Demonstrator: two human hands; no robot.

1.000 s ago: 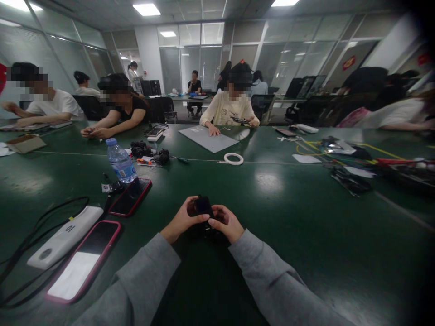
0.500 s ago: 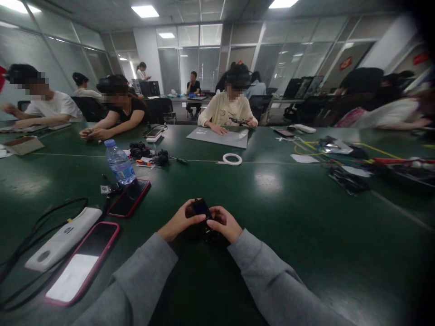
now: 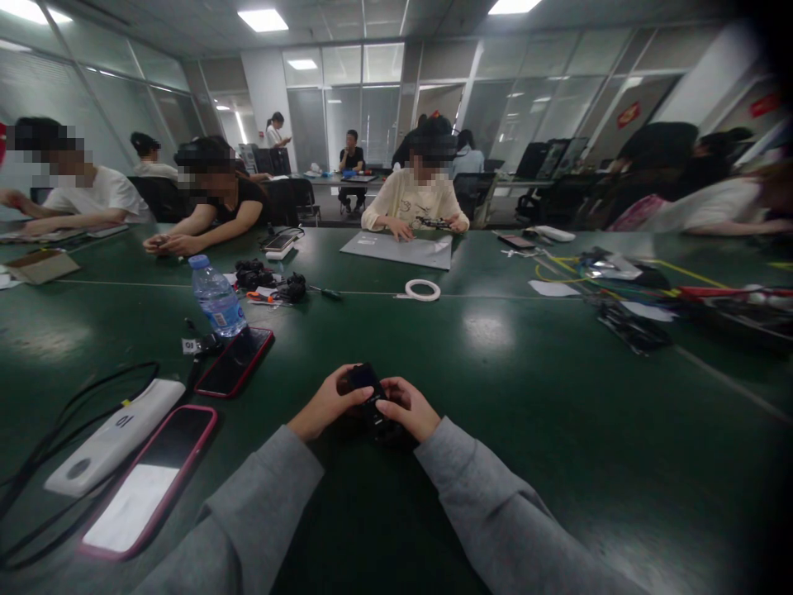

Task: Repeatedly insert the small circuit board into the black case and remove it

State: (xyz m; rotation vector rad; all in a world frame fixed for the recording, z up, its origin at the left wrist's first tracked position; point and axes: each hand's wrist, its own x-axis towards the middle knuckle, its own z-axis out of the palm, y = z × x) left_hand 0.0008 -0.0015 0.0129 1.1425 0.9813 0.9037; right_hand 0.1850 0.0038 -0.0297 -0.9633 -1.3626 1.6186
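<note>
Head view, black device (image 3: 363,377) in hands (image 3: 327,405), long axis forward-left

Left of the hands (image 3: 327,403), a bottle (image 3: 218,297) stands behind a phone (image 3: 235,364).

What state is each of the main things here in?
Black device: held between left hand and right hand
Bottle: upright, blue cap on
Red-edged phone: flat, screen dark
Pink-edged phone: flat, dark above, white below
White oblong device: lying flat
Black cables: loosely curved
White ring: lying flat
Grey panel: lying flat
</note>
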